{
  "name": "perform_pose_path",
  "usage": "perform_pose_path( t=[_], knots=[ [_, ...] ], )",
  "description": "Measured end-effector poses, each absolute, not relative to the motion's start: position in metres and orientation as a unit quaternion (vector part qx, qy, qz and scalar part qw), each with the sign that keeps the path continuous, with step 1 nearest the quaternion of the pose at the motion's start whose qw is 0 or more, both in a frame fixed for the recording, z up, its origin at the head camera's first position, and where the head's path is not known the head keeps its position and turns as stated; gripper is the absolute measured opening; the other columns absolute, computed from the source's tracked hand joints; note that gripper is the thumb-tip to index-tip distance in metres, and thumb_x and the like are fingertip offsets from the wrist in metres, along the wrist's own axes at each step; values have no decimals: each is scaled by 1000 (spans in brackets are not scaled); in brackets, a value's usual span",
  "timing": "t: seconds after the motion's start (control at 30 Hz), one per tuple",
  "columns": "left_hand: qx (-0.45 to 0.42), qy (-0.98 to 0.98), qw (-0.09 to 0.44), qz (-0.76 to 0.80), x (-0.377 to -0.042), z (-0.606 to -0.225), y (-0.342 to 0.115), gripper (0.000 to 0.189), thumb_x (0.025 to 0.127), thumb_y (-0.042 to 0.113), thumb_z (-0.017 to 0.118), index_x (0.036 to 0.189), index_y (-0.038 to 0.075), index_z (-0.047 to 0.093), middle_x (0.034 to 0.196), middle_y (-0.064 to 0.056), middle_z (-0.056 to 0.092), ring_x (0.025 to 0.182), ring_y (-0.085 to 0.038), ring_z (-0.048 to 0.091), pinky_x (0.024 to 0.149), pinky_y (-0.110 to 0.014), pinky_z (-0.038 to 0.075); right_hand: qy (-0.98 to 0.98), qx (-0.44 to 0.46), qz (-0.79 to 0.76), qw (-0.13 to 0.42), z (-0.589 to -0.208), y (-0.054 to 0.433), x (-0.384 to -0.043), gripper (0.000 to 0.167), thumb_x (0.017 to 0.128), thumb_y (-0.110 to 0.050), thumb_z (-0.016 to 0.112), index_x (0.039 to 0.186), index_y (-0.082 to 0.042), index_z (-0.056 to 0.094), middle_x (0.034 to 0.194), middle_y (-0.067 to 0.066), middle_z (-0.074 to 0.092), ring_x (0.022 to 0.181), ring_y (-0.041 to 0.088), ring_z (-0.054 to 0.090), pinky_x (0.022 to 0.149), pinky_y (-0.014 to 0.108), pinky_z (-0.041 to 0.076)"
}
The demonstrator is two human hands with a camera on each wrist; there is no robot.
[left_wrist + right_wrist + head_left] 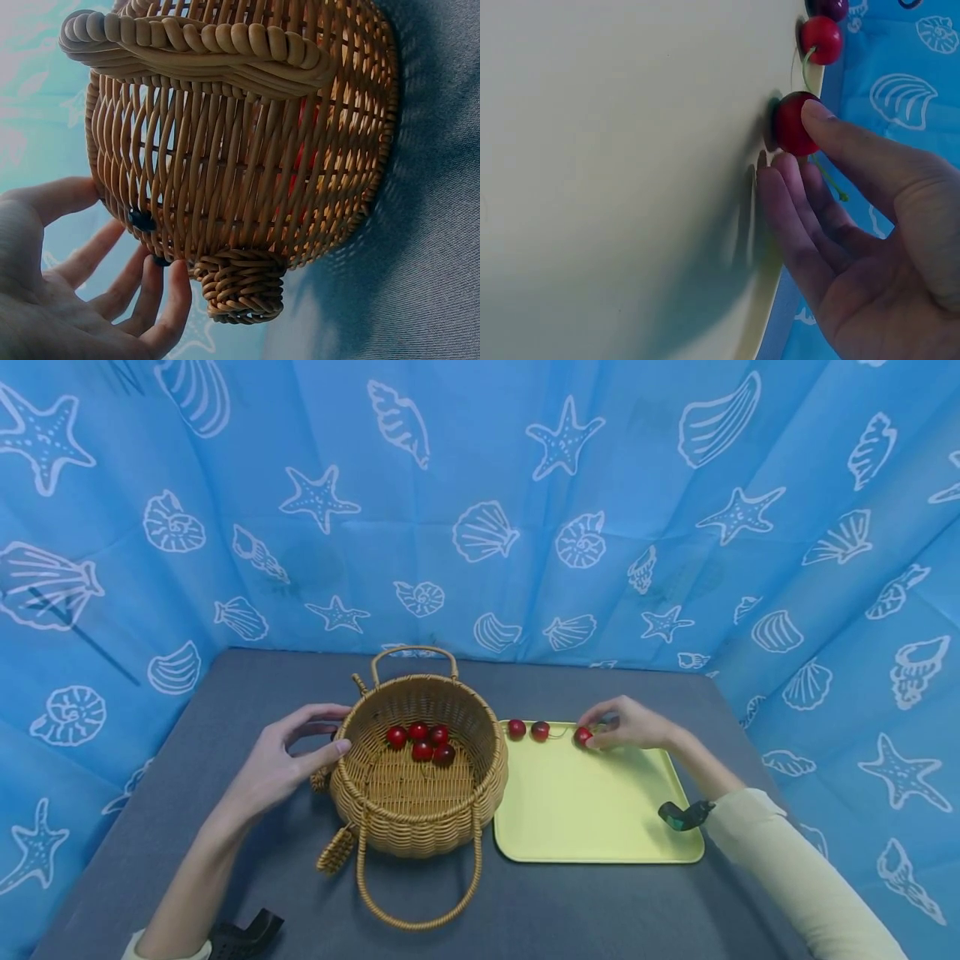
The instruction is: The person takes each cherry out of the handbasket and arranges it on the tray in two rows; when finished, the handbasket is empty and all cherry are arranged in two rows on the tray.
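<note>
1. The right grip (628, 724) pinches a red cherry (582, 737) between thumb and fingers at the far edge of a yellow tray (570, 802).
2. The cherry's stem (827, 178), marking its long axis, slants down and right in the right-wrist view.
3. The left grip (279, 762), fingers spread, touches a wicker basket (416, 833) holding five cherries (422, 752).
4. All rest on a grey counter (555, 910), backed and flanked by blue seashell-print curtains (487, 460).
</note>
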State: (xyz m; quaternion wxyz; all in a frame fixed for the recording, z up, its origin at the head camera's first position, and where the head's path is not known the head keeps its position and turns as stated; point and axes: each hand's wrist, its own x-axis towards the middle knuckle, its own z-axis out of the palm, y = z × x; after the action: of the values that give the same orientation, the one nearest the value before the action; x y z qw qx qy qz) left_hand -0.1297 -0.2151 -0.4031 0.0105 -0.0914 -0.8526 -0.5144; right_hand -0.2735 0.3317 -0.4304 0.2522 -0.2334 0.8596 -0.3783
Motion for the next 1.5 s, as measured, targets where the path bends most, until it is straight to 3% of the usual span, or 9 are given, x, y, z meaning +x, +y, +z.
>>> perform_pose_path(
  t=[0.37,1.0,1.23,1.33,1.5],
  knots=[
    [-93,-853,11,-513,-130,-403,-214,48,103,28,76,148,16,63,150,-13,64,139,-41,59,110,-75,46,874,-230,-365,225,-434,328,-274,41,94,-5,82,129,11,69,119,30,71,95,28,80,76,36,69],
    [-87,-853,4,-515,-131,-401,-215,49,103,30,76,149,16,62,152,-13,63,141,-40,58,111,-75,46,874,-221,-371,225,-430,329,-277,44,94,-5,83,132,11,67,122,31,69,102,35,79,80,37,69],
    [-88,-852,3,-516,-131,-401,-215,49,104,30,76,149,16,62,152,-14,63,141,-41,57,111,-76,46,892,-246,-327,192,-414,328,-278,43,95,-11,83,131,8,70,126,28,73,110,37,76,86,26,65],
    [-88,-851,5,-518,-131,-402,-215,49,103,30,76,148,16,62,151,-14,63,140,-41,58,111,-75,47,901,-251,-310,170,-402,325,-279,41,95,-14,84,130,4,72,128,26,74,110,34,75,93,32,64],
    [-90,-852,12,-516,-131,-403,-215,47,103,27,76,148,16,63,150,-13,65,139,-41,60,110,-73,48,901,-258,-317,146,-378,312,-282,40,97,-15,82,132,1,71,134,26,72,118,43,74,104,50,63]
  ],
)
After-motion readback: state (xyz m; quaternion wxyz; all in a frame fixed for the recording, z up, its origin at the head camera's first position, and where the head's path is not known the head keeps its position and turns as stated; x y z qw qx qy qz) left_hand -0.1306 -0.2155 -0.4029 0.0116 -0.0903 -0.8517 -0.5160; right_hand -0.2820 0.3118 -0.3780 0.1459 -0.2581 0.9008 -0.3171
